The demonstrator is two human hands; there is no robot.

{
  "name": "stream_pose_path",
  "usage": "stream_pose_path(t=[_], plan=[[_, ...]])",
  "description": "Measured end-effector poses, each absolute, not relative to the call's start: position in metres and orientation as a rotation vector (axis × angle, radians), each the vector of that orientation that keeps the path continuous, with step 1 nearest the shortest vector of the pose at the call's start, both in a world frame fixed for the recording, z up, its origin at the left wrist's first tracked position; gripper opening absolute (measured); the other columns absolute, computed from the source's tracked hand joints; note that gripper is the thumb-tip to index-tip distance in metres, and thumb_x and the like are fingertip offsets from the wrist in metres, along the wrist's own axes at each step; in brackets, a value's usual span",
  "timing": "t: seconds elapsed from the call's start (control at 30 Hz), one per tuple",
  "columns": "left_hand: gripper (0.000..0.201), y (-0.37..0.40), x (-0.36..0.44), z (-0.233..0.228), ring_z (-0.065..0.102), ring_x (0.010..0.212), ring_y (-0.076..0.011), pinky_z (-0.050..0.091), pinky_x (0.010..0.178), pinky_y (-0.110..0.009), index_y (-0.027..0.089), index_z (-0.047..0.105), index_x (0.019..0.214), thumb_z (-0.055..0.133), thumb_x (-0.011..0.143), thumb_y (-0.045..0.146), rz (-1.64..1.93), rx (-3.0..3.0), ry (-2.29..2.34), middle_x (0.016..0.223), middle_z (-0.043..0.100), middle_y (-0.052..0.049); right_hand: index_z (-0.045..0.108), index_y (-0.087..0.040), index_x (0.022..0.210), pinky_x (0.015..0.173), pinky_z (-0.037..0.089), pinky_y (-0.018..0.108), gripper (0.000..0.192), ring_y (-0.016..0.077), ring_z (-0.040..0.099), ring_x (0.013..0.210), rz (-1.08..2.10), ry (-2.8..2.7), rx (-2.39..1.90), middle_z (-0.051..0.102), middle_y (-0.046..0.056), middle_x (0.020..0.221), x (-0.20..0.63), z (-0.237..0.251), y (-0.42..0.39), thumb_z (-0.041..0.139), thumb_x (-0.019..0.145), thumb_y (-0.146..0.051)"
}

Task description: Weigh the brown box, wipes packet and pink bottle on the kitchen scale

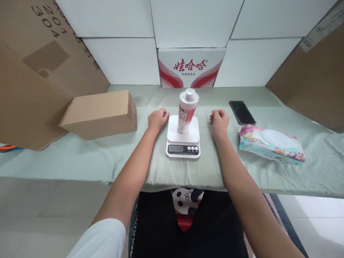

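Note:
A white bottle with a red label and a white cap [186, 111] stands upright on a small white kitchen scale [183, 138] in the middle of the cloth-covered table [107, 157]. My left hand [157, 119] rests on the cloth just left of the scale, fingers curled into a loose fist, holding nothing. On the other side of the scale my right hand [219, 121] lies curled the same way, also with nothing in it. Neither hand touches the bottle or the scale.
A closed brown cardboard box [100, 114] lies at the left. A black phone [242, 112] and a pack of wet wipes [271, 144] lie at the right. Large cardboard sheets [34, 71] lean at both sides; a red-and-white carton [191, 68] stands against the white back wall.

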State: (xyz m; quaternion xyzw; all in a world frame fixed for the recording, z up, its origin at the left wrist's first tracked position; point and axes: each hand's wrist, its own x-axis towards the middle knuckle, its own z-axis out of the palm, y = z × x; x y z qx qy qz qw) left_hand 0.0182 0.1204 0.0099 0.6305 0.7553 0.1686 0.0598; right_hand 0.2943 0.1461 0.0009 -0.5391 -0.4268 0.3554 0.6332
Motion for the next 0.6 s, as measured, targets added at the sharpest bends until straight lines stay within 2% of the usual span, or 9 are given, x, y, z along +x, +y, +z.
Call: stream_pose_path(t=[0.33,0.6], plan=[[0.031,0.1203,0.018,0.0093,0.07,0.1,-0.0278,0.043,0.076,-0.034,0.026,0.069,0.101,0.046,0.1,0.047,0.523,1.904,2.278,0.102,0.078,-0.007,0.049,-0.02,0.063,0.06,0.03,0.028,0.029,0.0099,0.036,0.057,0.637,-1.147,-1.353,0.042,-0.008,0.057,0.2939,0.0003,0.1496,0.063,0.089,-0.019],[0.032,0.1198,0.0186,0.0103,0.07,0.1,-0.0274,0.044,0.078,-0.033,0.026,0.07,0.101,0.045,0.1,0.047,0.51,1.911,2.276,0.102,0.078,-0.008,0.041,-0.02,0.06,0.062,0.028,0.029,0.037,0.0094,0.032,0.058,0.643,-1.185,-1.374,0.037,-0.008,0.057,0.2928,0.0048,0.147,0.064,0.088,-0.016]])
